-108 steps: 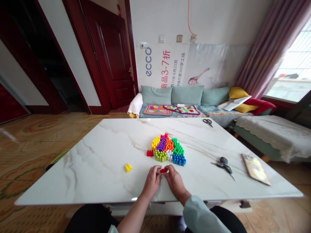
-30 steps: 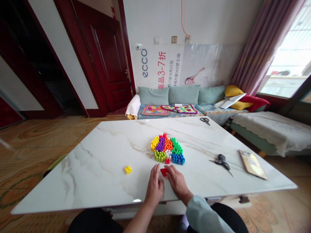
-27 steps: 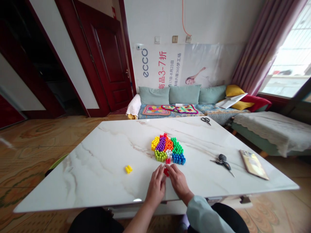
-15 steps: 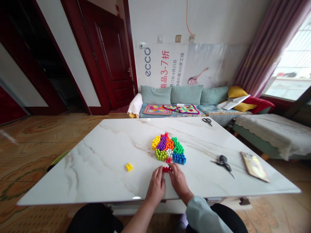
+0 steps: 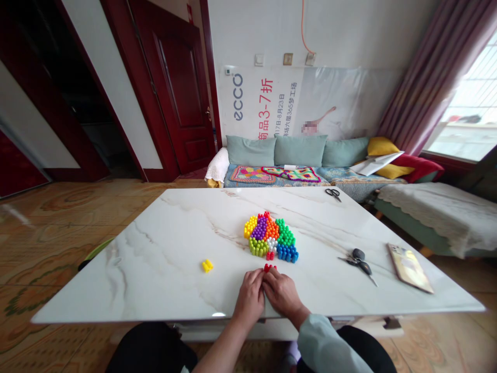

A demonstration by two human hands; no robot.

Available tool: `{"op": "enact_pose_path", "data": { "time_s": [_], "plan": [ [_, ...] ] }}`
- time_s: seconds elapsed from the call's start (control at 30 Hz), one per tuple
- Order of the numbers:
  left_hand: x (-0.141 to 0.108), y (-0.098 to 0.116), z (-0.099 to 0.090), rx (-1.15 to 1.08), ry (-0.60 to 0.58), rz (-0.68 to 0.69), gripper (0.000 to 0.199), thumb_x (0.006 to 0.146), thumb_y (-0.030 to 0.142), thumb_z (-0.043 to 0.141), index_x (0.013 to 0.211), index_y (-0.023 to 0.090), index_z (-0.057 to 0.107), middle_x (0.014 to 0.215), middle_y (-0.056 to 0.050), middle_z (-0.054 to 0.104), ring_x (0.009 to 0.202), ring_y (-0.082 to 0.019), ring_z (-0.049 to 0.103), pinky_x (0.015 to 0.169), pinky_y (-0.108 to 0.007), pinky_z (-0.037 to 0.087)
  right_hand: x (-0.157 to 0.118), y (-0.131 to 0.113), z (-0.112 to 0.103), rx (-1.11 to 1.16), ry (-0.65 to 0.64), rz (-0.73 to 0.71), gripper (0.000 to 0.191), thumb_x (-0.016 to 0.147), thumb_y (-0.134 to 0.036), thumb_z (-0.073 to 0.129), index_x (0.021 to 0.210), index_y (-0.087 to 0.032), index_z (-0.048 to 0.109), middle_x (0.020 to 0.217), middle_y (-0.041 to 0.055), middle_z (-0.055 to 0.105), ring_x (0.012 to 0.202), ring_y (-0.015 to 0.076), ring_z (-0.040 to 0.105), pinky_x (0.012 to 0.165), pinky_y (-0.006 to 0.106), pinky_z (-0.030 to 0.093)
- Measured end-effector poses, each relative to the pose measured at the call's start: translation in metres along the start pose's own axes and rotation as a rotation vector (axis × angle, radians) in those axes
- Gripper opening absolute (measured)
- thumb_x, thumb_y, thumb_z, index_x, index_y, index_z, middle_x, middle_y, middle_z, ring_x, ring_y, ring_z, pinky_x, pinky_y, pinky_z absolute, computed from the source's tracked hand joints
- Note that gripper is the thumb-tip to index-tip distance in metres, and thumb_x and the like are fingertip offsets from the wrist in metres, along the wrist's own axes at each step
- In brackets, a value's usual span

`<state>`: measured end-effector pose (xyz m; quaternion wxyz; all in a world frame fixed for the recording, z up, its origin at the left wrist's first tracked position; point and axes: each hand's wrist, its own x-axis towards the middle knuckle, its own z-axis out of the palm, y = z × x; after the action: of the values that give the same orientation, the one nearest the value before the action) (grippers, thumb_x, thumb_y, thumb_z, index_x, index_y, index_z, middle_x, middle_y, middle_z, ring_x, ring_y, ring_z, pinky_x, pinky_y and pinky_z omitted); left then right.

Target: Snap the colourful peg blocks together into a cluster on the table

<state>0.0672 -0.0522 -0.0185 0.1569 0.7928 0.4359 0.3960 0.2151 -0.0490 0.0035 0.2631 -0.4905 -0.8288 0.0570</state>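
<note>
My left hand and my right hand meet near the front of the white marbled table. Their fingers are closed around small red bead-like plastic pieces, whose rounded tops stick out beyond the fingertips; the rest is hidden. Just past them stands a tight cluster of round-topped plastic pieces, sorted by colour: purple, yellow, orange, green, blue, olive green and white. Some red ones sit at its near edge. A few yellow pieces lie apart, left of my hands.
On the table's right lie a dark-handled cutting tool, partly unclear, and a phone. Black scissors rest at the far edge. Behind the table stands a sofa with cushions; a bench is at the right.
My right hand has moved slightly nearer and closed in against my left. The fingers now cover more of the red pieces. The view has shifted a little.
</note>
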Motion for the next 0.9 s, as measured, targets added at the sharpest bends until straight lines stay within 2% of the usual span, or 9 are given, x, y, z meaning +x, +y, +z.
{"op": "enact_pose_path", "data": {
  "time_s": [0.23, 0.37, 0.47, 0.6, 0.67, 0.73, 0.8, 0.87, 0.9],
  "plan": [
    [0.003, 0.007, -0.003, 0.046, -0.063, -0.014, 0.055, 0.08, 0.0, 0.039, 0.133, 0.015, 0.047, 0.128, -0.011, 0.054, 0.116, -0.023, 0.047, 0.104, -0.044, 0.042, 0.003, 0.0, -0.001, -0.051, 0.048, 0.085, 0.011, 0.087, -0.019, 0.049, 0.09, -0.019, 0.059, 0.091, 0.0042, 0.059, 0.081, 0.0169, 0.054, 0.072, 0.027, 0.038],
    [0.004, 0.009, -0.004, 0.072, -0.081, -0.026, 0.055, 0.08, 0.001, 0.039, 0.133, 0.015, 0.048, 0.13, -0.01, 0.054, 0.117, -0.023, 0.047, 0.106, -0.042, 0.041, 0.005, -0.001, -0.003, -0.071, 0.06, 0.079, 0.011, 0.087, -0.018, 0.049, 0.089, -0.02, 0.059, 0.092, 0.005, 0.06, 0.089, 0.0192, 0.054, 0.077, 0.03, 0.039],
    [0.003, 0.008, -0.003, 0.093, -0.079, -0.034, 0.056, 0.082, 0.002, 0.038, 0.136, 0.014, 0.045, 0.133, -0.011, 0.052, 0.121, -0.023, 0.046, 0.107, -0.042, 0.04, 0.006, 0.0, -0.002, -0.103, 0.076, 0.073, 0.015, 0.089, -0.018, 0.045, 0.089, -0.019, 0.06, 0.092, 0.0058, 0.06, 0.089, 0.0189, 0.054, 0.078, 0.031, 0.04],
    [0.001, 0.005, -0.002, 0.112, -0.06, -0.026, 0.066, 0.082, 0.003, 0.037, 0.146, 0.017, 0.028, 0.148, -0.01, 0.035, 0.134, -0.023, 0.034, 0.111, -0.043, 0.034, 0.007, 0.001, -0.001, -0.184, 0.159, 0.098, 0.026, 0.09, -0.017, 0.043, 0.111, -0.019, 0.058, 0.112, 0.0094, 0.059, 0.102, 0.0213, 0.052, 0.084, 0.033, 0.04],
    [0.0, 0.003, 0.0, 0.11, -0.039, -0.034, 0.066, 0.083, 0.003, 0.037, 0.146, 0.018, 0.026, 0.15, -0.01, 0.031, 0.137, -0.023, 0.03, 0.112, -0.044, 0.033, 0.007, 0.0, -0.001, -0.211, 0.174, 0.117, 0.032, 0.089, -0.018, 0.045, 0.12, -0.02, 0.054, 0.121, 0.0096, 0.057, 0.107, 0.0223, 0.05, 0.086, 0.034, 0.04],
    [-0.001, 0.001, 0.002, 0.094, -0.011, -0.053, 0.061, 0.086, 0.006, 0.037, 0.145, 0.017, 0.029, 0.149, -0.012, 0.033, 0.138, -0.023, 0.03, 0.112, -0.045, 0.033, 0.007, -0.001, -0.003, -0.205, 0.147, 0.104, 0.026, 0.09, -0.019, 0.046, 0.112, -0.02, 0.059, 0.115, 0.0087, 0.059, 0.101, 0.0215, 0.051, 0.084, 0.034, 0.04],
    [-0.002, -0.001, 0.003, 0.065, 0.012, -0.073, 0.055, 0.089, 0.01, 0.038, 0.143, 0.017, 0.031, 0.147, -0.013, 0.036, 0.137, -0.023, 0.032, 0.111, -0.045, 0.035, 0.005, -0.001, -0.004, -0.18, 0.098, 0.053, 0.018, 0.091, -0.019, 0.044, 0.092, -0.02, 0.062, 0.098, 0.007, 0.062, 0.091, 0.0199, 0.053, 0.08, 0.033, 0.04],
    [-0.002, -0.003, 0.004, 0.036, 0.034, -0.085, 0.051, 0.09, 0.013, 0.038, 0.141, 0.016, 0.034, 0.144, -0.014, 0.039, 0.134, -0.023, 0.036, 0.109, -0.044, 0.037, 0.002, 0.0, -0.004, -0.142, 0.08, -0.004, 0.021, 0.092, -0.02, 0.042, 0.08, -0.02, 0.06, 0.086, 0.0056, 0.061, 0.085, 0.0187, 0.054, 0.078, 0.032, 0.041],
    [-0.002, -0.004, 0.005, 0.024, 0.043, -0.09, 0.05, 0.09, 0.012, 0.038, 0.14, 0.016, 0.035, 0.142, -0.014, 0.041, 0.133, -0.023, 0.038, 0.109, -0.044, 0.038, 0.001, 0.002, -0.003, -0.118, 0.099, -0.012, 0.022, 0.092, -0.02, 0.041, 0.08, -0.019, 0.059, 0.086, 0.0055, 0.06, 0.085, 0.0182, 0.054, 0.078, 0.032, 0.041]
  ]
}}
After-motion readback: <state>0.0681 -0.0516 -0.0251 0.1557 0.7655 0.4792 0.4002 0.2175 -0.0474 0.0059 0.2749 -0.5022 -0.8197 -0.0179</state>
